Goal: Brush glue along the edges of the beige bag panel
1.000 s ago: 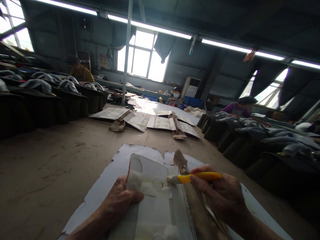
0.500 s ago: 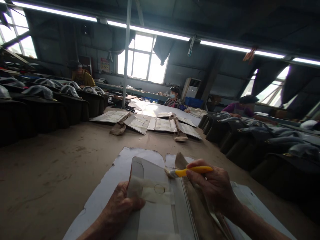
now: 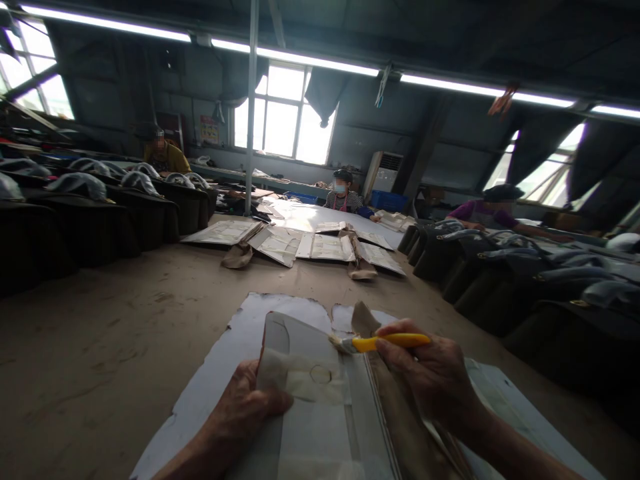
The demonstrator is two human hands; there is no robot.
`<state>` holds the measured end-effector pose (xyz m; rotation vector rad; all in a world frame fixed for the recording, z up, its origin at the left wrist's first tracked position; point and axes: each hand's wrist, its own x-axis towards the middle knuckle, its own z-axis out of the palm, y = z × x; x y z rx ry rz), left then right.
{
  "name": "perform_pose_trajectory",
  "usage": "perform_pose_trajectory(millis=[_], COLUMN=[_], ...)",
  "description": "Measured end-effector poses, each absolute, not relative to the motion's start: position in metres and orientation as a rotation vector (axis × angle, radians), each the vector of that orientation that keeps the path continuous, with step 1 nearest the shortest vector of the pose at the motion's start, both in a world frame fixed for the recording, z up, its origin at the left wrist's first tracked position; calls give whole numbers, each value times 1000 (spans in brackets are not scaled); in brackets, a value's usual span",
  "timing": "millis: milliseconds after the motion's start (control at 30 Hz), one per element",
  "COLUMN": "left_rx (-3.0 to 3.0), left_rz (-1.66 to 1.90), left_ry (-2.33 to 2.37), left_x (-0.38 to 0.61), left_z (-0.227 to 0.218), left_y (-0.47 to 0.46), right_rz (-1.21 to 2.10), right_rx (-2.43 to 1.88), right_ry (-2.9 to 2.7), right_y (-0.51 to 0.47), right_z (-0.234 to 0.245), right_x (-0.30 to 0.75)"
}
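Observation:
My left hand (image 3: pixel 253 403) grips the left edge of a pale flat panel (image 3: pixel 313 427), thumb on top and fingers out of sight beneath. Translucent patches and a small ring-shaped mark show on the panel. In my right hand (image 3: pixel 430 373) is a paintbrush (image 3: pixel 383 342) with a yellow handle. Its bristles touch the panel near the upper right edge. Brown fabric (image 3: pixel 400 413) runs along the panel's right side, under my right wrist. A white sheet with ragged edges (image 3: pixel 210 373) lies underneath.
Several similar panels (image 3: pixel 325 248) with brown flaps lie farther up the brown table (image 3: pixel 100 347). Rows of dark bags with plastic-wrapped handles stand at left (image 3: pixel 110 220) and right (image 3: pixel 480 267). A metal pole (image 3: pixel 251 107) rises beyond. Three people sit farther back.
Both hands, the panel and the brush stay almost in place. The view shifts slightly. The person at the far middle has moved a little, and the person at right shows an outstretched arm.

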<state>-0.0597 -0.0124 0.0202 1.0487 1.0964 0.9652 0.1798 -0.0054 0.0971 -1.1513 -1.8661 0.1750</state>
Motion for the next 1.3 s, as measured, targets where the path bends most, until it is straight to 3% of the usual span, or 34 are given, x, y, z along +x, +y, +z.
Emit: perform_pose_trajectory(millis=[267, 1000, 1300], left_rx=[1006, 1052, 1050], left_rz=[969, 932, 941], left_ry=[1058, 1061, 1048], left_x=[-59, -65, -64], left_z=[23, 12, 16], left_y=[-14, -8, -9], right_rz=[22, 228, -6], right_rx=[-997, -1161, -973], right_ry=[-1947, -2091, -2281], right_y=[-17, -86, -68], right_z=[99, 96, 123], right_x=[169, 173, 172])
